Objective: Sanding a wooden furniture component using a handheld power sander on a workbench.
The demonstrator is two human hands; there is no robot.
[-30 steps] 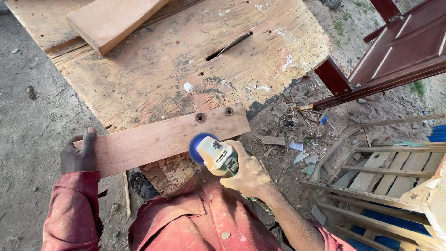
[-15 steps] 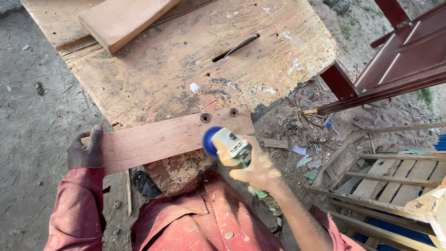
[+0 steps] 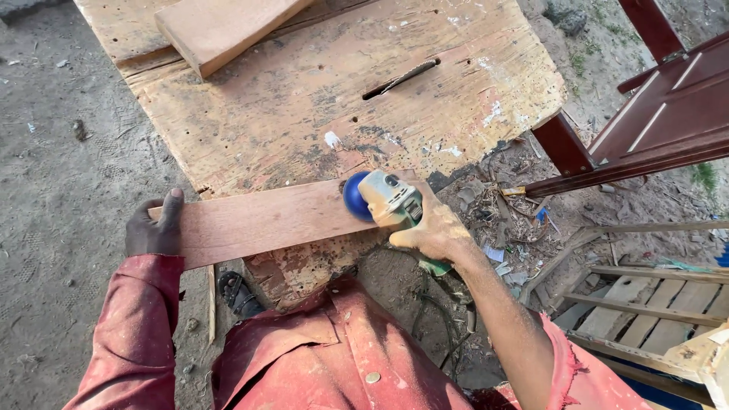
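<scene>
A reddish wooden plank point(image 3: 266, 219) lies across the near corner of a worn plywood table point(image 3: 319, 99). My left hand point(image 3: 156, 226) grips the plank's left end, thumb on top. My right hand point(image 3: 431, 228) holds a dusty angle grinder point(image 3: 386, 199) with a blue disc point(image 3: 354, 196). The disc rests on the plank's right end and covers the two holes there. A cord hangs down from the grinder toward the ground.
A thick timber block point(image 3: 228, 26) lies at the table's far left. A slot point(image 3: 401, 78) is cut in the tabletop. Dark red door panels point(image 3: 653, 114) lean at right, with a wooden slatted frame point(image 3: 645, 296) and scrap debris point(image 3: 501, 220) on the ground.
The grinder has moved up and to the right, from beside the plank's near edge onto its right end, hiding the two holes. My left hand stays on the plank's left end.
</scene>
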